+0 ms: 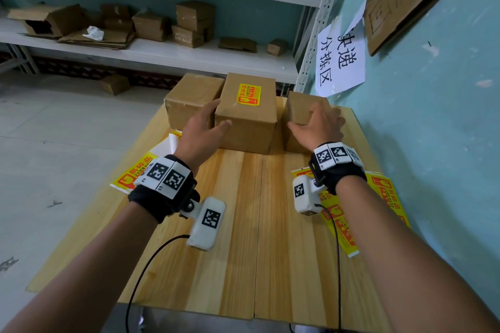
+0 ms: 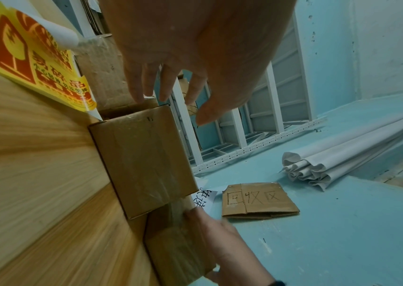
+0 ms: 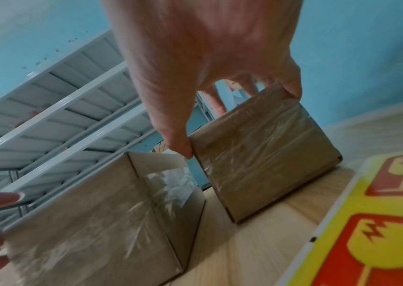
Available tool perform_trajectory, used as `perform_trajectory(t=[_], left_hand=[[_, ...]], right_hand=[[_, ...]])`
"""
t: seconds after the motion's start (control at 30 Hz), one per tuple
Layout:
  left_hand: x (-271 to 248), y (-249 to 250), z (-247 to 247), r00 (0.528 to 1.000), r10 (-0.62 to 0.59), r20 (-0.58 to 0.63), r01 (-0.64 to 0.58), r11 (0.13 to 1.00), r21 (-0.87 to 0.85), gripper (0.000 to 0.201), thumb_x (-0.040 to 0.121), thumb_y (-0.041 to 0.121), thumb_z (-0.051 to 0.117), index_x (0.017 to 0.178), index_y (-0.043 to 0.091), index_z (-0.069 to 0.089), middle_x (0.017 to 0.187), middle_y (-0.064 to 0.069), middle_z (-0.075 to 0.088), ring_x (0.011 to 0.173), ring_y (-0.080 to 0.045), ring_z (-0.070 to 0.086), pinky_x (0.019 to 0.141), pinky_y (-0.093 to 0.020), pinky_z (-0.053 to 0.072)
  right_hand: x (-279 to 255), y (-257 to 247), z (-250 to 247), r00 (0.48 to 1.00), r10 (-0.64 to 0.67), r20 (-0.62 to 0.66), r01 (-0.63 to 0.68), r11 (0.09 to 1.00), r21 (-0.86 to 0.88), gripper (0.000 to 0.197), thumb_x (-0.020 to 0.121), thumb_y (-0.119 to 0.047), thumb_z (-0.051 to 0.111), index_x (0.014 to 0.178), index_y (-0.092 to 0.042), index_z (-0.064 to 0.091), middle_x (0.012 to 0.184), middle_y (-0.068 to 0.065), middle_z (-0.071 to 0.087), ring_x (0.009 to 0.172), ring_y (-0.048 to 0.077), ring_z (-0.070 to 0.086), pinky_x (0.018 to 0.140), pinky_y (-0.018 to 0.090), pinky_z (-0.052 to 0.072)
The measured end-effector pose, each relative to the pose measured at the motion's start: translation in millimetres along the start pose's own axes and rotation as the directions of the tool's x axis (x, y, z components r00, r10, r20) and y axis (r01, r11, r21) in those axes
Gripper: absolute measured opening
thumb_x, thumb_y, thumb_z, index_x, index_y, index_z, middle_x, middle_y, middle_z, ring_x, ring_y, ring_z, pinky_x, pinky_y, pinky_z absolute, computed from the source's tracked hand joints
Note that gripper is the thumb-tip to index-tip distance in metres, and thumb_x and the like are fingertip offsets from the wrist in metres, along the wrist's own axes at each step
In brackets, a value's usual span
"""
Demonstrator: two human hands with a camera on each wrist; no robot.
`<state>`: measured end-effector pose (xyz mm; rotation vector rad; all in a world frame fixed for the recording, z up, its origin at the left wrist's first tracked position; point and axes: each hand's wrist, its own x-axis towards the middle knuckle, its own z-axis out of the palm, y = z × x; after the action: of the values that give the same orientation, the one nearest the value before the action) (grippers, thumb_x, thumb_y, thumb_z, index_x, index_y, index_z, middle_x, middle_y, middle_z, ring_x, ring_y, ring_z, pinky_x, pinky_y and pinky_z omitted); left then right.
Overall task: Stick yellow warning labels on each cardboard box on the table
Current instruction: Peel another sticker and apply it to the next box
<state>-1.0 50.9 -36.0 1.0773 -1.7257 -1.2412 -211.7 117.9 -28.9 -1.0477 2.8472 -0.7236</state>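
While the right hand (image 1: 316, 127) grips the small unlabelled brown cardboard box (image 1: 303, 113) and the left hand (image 1: 201, 130) spreads open against the labelled middle box (image 1: 246, 113), 2 of 3 boxes apparently await yellow warning labels (image 1: 343, 227).

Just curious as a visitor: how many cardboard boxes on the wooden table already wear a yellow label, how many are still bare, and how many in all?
Labelled boxes: 1, the middle box with its yellow label.
Bare boxes, as far as visible: 2, the left box and the right box.
Total: 3 boxes.
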Motion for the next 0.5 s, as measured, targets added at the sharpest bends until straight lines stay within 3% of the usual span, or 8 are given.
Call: perform_trajectory(t=[0.1,0.2,0.3,0.37,0.5], left_hand=[[-3,2,-4,1.0,0.009,-0.001,-0.009,1.0,-0.025,0.047,0.096,0.02,0.055,0.141,0.026,0.046,0.133,0.008,0.052,0.113,-0.004,0.04,0.088,-0.026,0.035],[-8,2,-8,1.0,0.012,0.0,-0.012,1.0,-0.014,0.049,0.095,0.022,0.056,0.142,0.028,0.044,0.143,0.003,0.048,0.124,-0.007,0.04,0.092,-0.028,0.034],[-17,0,-11,1.0,-0.005,-0.024,0.005,1.0,0.013,0.051,0.094,0.025,0.057,0.143,0.028,0.044,0.146,0.002,0.045,0.136,-0.016,0.039,0.098,-0.029,0.034],[-28,1,-12,0.999,-0.005,-0.036,0.006,1.0,0.01,0.051,0.093,0.025,0.059,0.142,0.027,0.045,0.145,0.002,0.047,0.136,-0.015,0.04,0.102,-0.03,0.035],[-51,-4,-20,0.999,-0.015,-0.036,0.016,0.999,0.036,0.047,0.091,0.028,0.059,0.137,0.031,0.05,0.137,0.002,0.052,0.122,-0.014,0.047,0.098,-0.033,0.042]], right_hand=[[-3,11,-10,0.992,0.123,0.034,-0.125,0.99,0.062,0.101,0.082,-0.05,0.07,0.155,-0.011,0.012,0.157,0.025,0.017,0.144,0.044,0.019,0.114,0.053,0.029],[-16,26,-29,0.985,0.173,0.005,-0.172,0.97,0.174,0.097,0.079,-0.051,0.071,0.15,-0.009,0.021,0.148,0.026,0.029,0.138,0.042,0.026,0.106,0.048,0.036],[-40,36,-51,0.985,0.161,-0.068,-0.139,0.958,0.25,0.086,0.076,-0.049,0.073,0.139,-0.008,0.033,0.142,0.024,0.034,0.134,0.039,0.029,0.099,0.045,0.039],[-62,41,-65,0.985,0.119,-0.126,-0.078,0.954,0.288,0.079,0.075,-0.046,0.074,0.134,-0.01,0.037,0.14,0.022,0.034,0.131,0.038,0.03,0.098,0.042,0.039],[-101,45,-86,0.981,-0.012,-0.193,0.088,0.916,0.391,0.073,0.074,-0.039,0.077,0.132,-0.019,0.039,0.137,0.013,0.035,0.129,0.031,0.032,0.089,0.028,0.031]])
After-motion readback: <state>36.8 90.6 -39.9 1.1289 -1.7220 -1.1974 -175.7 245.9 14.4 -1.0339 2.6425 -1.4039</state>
